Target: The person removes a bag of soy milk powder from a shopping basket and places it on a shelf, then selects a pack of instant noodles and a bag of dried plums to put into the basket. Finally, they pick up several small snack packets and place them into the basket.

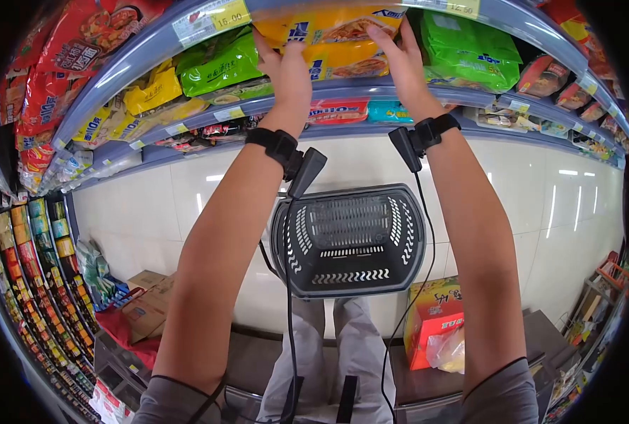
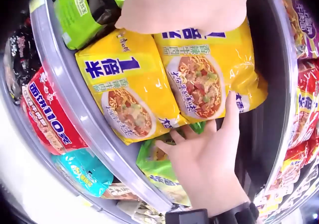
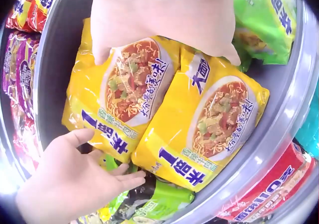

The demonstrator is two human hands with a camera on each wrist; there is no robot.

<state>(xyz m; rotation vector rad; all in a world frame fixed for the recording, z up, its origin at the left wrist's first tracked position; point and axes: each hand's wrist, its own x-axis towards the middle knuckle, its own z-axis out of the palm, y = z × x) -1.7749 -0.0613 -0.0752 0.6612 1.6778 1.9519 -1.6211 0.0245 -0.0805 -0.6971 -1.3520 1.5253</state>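
Two yellow noodle packs with bowl pictures lie against each other on the shelf, one (image 1: 350, 62) lower and nearer the shelf edge, the other (image 1: 335, 27) above it. At their left side is my left hand (image 1: 291, 81), thumb over the upper pack; in the right wrist view this hand (image 3: 75, 181) has its fingers spread along the packs' edge. My right hand (image 1: 408, 71) touches the opposite side. In the left wrist view the right hand (image 2: 204, 157) shows extended fingers and a thumb against a yellow pack (image 2: 207, 79). Some fingertips are hidden by the packs.
Green packs (image 1: 219, 67) (image 1: 470, 53) flank the yellow ones. The shelf edge (image 1: 229, 113) runs below with price tags, and red and teal packs sit on a lower shelf. A dark basket (image 1: 350, 265) stands on the floor, with a red box (image 1: 427, 328) to its right.
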